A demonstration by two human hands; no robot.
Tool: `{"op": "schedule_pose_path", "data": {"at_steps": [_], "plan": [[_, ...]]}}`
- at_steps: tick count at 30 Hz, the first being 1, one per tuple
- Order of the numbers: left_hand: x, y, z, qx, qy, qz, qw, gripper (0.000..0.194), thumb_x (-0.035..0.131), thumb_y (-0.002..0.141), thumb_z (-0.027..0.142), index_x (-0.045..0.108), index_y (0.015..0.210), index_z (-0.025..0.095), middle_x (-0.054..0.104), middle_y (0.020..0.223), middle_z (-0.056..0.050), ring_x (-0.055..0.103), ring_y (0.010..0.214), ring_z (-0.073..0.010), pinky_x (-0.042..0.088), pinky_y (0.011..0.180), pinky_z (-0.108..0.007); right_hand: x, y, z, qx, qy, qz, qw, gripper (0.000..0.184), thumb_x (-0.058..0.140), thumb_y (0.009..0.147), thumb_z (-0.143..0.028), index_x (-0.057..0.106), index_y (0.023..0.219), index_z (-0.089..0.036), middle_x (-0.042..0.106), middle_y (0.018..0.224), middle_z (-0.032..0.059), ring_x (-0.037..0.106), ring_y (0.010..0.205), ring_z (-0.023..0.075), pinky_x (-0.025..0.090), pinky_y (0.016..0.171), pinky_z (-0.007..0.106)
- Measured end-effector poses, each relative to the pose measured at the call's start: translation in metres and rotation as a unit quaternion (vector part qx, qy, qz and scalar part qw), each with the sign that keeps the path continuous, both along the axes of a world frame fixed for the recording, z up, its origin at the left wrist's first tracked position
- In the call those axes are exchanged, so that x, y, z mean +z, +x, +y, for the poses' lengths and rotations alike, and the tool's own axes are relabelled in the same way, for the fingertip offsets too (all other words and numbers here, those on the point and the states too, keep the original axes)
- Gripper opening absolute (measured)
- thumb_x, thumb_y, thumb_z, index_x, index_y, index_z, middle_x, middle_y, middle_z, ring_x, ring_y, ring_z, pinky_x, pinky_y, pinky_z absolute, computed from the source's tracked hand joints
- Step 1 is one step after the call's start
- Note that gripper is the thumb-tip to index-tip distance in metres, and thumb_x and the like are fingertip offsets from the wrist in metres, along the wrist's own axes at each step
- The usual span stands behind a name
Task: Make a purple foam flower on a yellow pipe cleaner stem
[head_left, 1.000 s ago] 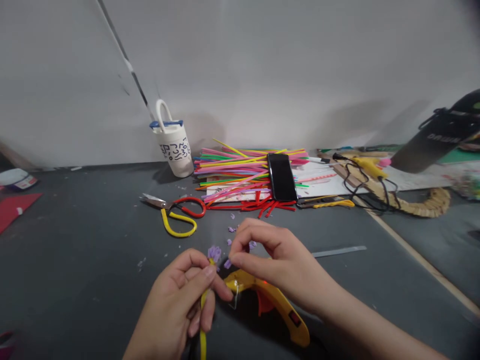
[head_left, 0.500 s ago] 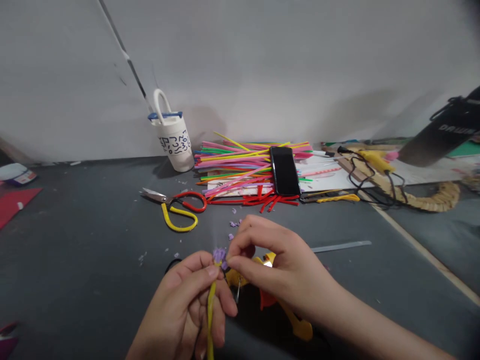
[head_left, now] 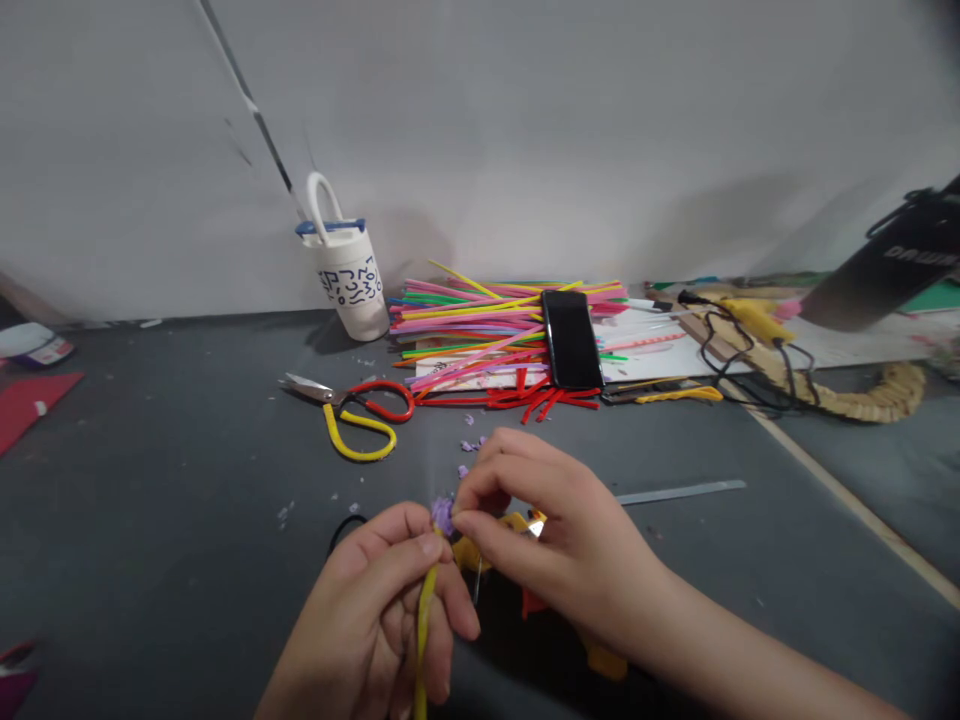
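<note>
My left hand [head_left: 375,610] is closed, pinching a yellow stem [head_left: 424,640] between thumb and index finger near its top; the stem runs down past my curled fingers. A small ruffled purple tuft [head_left: 442,513] sits at the upper end of the stem. The thumb and index finger of my right hand [head_left: 555,520] are pinched together on the right side of that tuft. Whether they grip a separate loose piece is too small to tell. Partly hidden beneath my right hand lies a yellow glue gun [head_left: 469,556] with an orange trigger.
Open scissors [head_left: 349,415] lie beyond my left hand, with purple scraps [head_left: 469,446] to their right. Behind are colourful pipe cleaners [head_left: 465,320], a black phone [head_left: 571,340] and a white tumbler [head_left: 349,280]. A translucent glue stick [head_left: 682,493] and a dark bottle [head_left: 885,255] are rightward.
The purple tuft and stem top have shifted slightly right. A purple bit that showed at my right fingertips now sits against the tuft. Both hands keep nearly the same pose.
</note>
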State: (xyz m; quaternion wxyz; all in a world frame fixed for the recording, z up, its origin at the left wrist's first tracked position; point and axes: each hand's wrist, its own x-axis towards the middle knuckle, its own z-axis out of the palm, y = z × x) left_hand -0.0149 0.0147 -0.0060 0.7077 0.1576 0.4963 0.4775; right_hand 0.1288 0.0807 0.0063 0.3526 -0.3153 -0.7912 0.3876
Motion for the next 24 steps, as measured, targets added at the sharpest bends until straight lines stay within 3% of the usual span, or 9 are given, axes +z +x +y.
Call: {"op": "schedule_pose_path", "data": {"at_steps": [10, 18, 24], "plan": [[-0.0001, -0.0002, -0.0028, -0.002, 0.0, 0.002, 1.0, 0.015, 0.058, 0.081, 0.021, 0.056, 0.066, 0.017, 0.064, 0.045, -0.002, 0.047, 0.025, -0.0046, 0.022, 0.03, -0.013, -0.0004, 0.001, -0.0009, -0.005, 0.052, -0.02, 0.998, 0.014, 0.059, 0.081, -0.011, 0.058, 0.07, -0.019, 0.055, 0.071, -0.0016, 0.053, 0.072, 0.0144, 0.039, 0.07, 0.029], [-0.0026, -0.0011, -0.0053, -0.009, 0.003, 0.0, 1.0, 0.016, 0.056, 0.082, 0.022, 0.055, 0.068, 0.017, 0.054, 0.035, 0.003, 0.046, 0.025, -0.0048, 0.023, 0.031, -0.012, -0.0007, 0.0005, -0.0009, -0.007, 0.072, -0.024, 0.997, 0.012, 0.059, 0.08, -0.009, 0.059, 0.071, -0.016, 0.056, 0.071, 0.0001, 0.052, 0.074, 0.0151, 0.038, 0.07, 0.03], [-0.0068, -0.0023, -0.0027, -0.017, 0.012, -0.005, 1.0, 0.015, 0.056, 0.083, 0.022, 0.054, 0.07, 0.017, 0.059, 0.041, 0.002, 0.047, 0.026, -0.0043, 0.023, 0.031, -0.012, -0.0001, -0.0002, -0.0023, -0.012, 0.08, -0.014, 0.997, 0.012, 0.058, 0.08, -0.008, 0.059, 0.071, -0.016, 0.056, 0.072, -0.0003, 0.052, 0.073, 0.0144, 0.038, 0.069, 0.029]]}}
